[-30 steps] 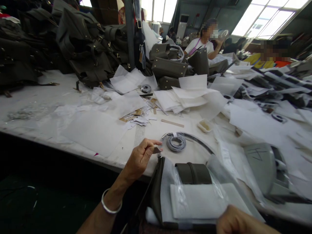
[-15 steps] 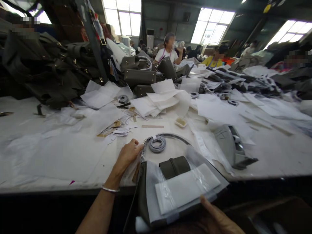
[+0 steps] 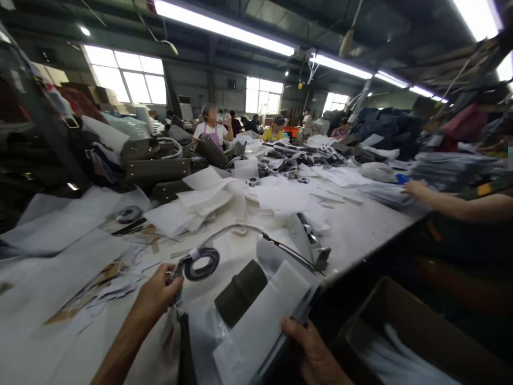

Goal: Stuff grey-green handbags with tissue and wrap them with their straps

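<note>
Overhead tube lights (image 3: 224, 27) glaring white, windows (image 3: 126, 75) blown out by daylight, a dim ceiling, deep shadow below the tabletop (image 3: 352, 230), sheets pale and low in contrast, edges stretched and smeared, distant workers soft.

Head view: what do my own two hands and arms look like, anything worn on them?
The left hand and the right hand are human hands without gloves. No sleeve shows on the visible part of either arm, nor any cable or marking. Rings are too blurred to tell.
</note>
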A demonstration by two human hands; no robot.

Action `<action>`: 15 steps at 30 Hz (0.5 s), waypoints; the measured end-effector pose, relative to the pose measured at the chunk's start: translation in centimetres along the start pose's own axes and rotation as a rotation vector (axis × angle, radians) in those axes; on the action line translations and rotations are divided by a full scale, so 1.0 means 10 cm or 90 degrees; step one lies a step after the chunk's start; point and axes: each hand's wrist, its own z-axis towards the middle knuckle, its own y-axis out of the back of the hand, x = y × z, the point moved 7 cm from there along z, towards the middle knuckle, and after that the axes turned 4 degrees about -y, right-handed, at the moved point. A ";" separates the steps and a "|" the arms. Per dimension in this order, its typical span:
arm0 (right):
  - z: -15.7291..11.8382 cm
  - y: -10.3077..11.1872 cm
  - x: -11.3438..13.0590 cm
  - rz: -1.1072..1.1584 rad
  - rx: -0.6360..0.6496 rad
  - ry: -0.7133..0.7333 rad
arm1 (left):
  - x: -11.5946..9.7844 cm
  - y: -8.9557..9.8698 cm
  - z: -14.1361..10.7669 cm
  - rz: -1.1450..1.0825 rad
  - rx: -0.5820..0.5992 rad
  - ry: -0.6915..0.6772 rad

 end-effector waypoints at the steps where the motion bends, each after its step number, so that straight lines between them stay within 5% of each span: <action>1: 0.00 0.03 0.15 0.008 -0.003 0.021 | -0.20 0.03 0.00 -0.050 -0.009 -0.020; 5: 0.10 0.36 0.86 0.116 -0.074 0.067 | -1.22 0.06 -0.05 -0.214 -0.041 -0.187; 8: 0.22 0.76 1.48 0.167 -0.132 0.120 | -1.72 -0.05 -0.13 -0.248 -0.050 -0.290; 11: 0.29 1.25 2.15 0.191 -0.198 0.201 | -1.76 -0.33 -0.17 -0.192 0.010 -0.324; 15: 0.33 1.81 2.74 0.269 -0.263 0.207 | -1.30 -0.67 -0.21 -0.149 0.070 -0.277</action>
